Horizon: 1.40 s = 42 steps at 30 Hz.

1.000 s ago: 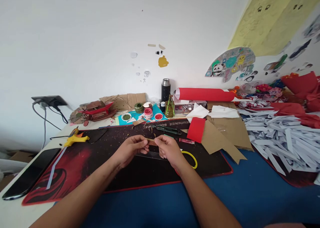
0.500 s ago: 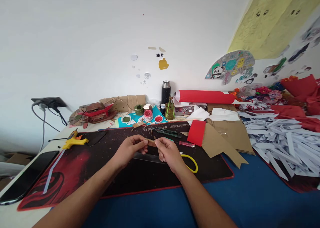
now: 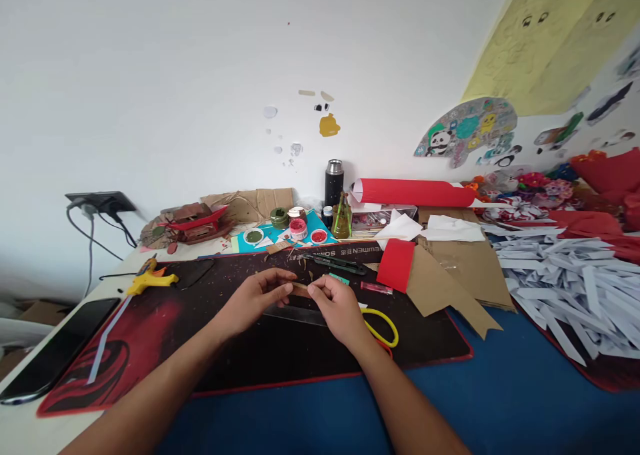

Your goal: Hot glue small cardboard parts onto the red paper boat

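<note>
A small brown strip (image 3: 300,289) is pinched between my two hands above the dark mat (image 3: 240,348). My left hand (image 3: 263,295) grips its left end with thumb and fingers. The right end is held by my right hand (image 3: 336,303), whose fingers are curled under. Beneath my hands lies a dark flat blade or ruler (image 3: 295,315). Yellow-handled scissors (image 3: 395,328) rest beside my right hand, partly hidden by it. Behind my hands is a green and black cutter knife (image 3: 340,264).
A yellow glue gun (image 3: 153,278) and a phone (image 3: 60,348) lie left. Paint jars (image 3: 299,228) and a black flask (image 3: 334,183) stand at the back. Cardboard (image 3: 440,282), red paper (image 3: 395,265) and piled white paper strips (image 3: 585,282) lie right.
The view has shifted slightly. My fingers have moved a little on the brown strip, and more of the scissors' handle and a small green item behind my right hand now show.
</note>
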Each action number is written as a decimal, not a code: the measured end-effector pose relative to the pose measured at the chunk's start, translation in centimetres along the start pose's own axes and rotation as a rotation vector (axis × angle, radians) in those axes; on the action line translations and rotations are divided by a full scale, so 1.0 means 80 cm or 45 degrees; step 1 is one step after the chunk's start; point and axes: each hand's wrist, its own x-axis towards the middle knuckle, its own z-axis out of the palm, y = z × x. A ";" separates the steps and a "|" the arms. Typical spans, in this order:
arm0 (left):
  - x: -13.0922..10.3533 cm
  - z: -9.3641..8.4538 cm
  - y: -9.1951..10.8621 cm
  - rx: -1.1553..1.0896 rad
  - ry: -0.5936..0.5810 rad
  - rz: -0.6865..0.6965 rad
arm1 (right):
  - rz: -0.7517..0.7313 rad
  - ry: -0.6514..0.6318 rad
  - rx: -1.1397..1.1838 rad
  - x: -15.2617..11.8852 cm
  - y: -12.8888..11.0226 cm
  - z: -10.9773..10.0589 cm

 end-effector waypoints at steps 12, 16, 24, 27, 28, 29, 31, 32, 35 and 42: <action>-0.005 0.003 -0.003 0.361 -0.266 0.010 | -0.012 -0.021 -0.009 0.000 0.008 0.003; -0.003 0.016 -0.013 0.121 -0.227 -0.050 | 0.051 -0.052 0.159 0.001 0.007 0.002; -0.003 0.026 -0.015 -0.237 -0.028 -0.114 | 0.090 -0.037 0.308 0.002 -0.001 -0.002; -0.005 0.031 -0.012 -0.262 -0.032 -0.125 | 0.109 -0.055 0.318 0.001 -0.001 -0.001; -0.006 0.032 -0.012 -0.266 -0.038 -0.133 | 0.114 -0.055 0.321 0.001 0.000 -0.001; -0.007 0.034 -0.013 -0.267 -0.044 -0.140 | 0.115 -0.055 0.319 0.002 0.002 0.000; -0.008 0.037 -0.016 -0.270 -0.056 -0.142 | 0.108 -0.063 0.305 0.003 0.005 0.000; -0.008 0.038 -0.017 -0.273 -0.060 -0.140 | 0.105 -0.068 0.296 0.003 0.007 0.000; -0.008 0.037 -0.019 -0.273 -0.091 -0.144 | 0.102 -0.062 0.251 0.004 0.009 0.000; -0.004 0.019 -0.009 -0.173 -0.027 -0.051 | 0.082 -0.057 0.178 0.002 0.007 0.001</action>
